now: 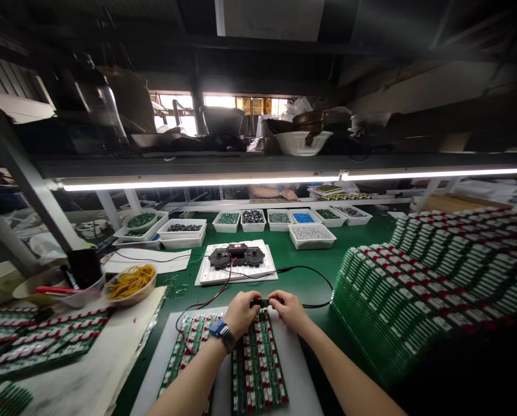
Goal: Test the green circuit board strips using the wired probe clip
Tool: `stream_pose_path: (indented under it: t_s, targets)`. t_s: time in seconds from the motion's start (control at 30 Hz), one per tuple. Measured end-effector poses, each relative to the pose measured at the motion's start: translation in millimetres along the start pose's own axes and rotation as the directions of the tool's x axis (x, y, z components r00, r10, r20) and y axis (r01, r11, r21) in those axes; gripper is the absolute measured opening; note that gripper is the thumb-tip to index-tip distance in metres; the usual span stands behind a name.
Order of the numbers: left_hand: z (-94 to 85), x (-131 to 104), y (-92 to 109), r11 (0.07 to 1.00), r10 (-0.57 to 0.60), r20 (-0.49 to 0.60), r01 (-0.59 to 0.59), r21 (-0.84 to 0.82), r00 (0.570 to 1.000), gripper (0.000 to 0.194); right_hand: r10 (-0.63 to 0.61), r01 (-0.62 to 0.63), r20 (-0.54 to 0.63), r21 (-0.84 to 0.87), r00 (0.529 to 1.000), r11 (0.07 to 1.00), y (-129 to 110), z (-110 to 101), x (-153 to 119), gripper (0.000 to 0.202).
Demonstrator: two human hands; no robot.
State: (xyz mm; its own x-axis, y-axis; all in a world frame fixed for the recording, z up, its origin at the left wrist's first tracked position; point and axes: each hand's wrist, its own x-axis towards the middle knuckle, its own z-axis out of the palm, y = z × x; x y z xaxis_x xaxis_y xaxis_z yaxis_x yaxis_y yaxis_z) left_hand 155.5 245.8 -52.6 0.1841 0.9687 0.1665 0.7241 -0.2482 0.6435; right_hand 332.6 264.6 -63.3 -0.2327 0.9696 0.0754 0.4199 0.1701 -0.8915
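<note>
My left hand (241, 315), with a blue-faced watch (218, 329) on its wrist, pinches the left end of a small dark piece (261, 302). At the other end, the fingers of my right hand (290, 311) are closed on the same piece. What kind of part it is cannot be made out. Just below lies a green circuit board panel (258, 370) with rows of white and red components. A second such panel (191, 335) lies to its left, partly behind my left forearm. Both rest on a pale grey board (299, 370).
Ahead, a black device with a red display (236, 254) sits on a white tray (206, 273), its wires looping nearby. White bins of small parts (313, 245) line the back. Tall stacked panels (397, 289) stand right; a bowl of yellow rubber bands (130, 284) left. Another person's hand (288, 195) shows beyond.
</note>
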Motion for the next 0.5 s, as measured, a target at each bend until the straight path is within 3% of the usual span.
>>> stream_pose_path:
  t_s: [0.27,0.5]
  targets:
    - [8.9,-3.2,-7.5,0.999,0.018,0.023,-0.019,0.041,1.000,0.029,0.129,-0.140,0.076,0.157,0.989,0.978,5.5,8.2,-0.3,0.021]
    - [7.6,-5.2,-11.7,0.998,0.050,-0.012,-0.049,0.041,0.999,0.027,0.125,-0.131,0.047,0.185,0.991,0.974,4.1,11.9,-1.7,0.021]
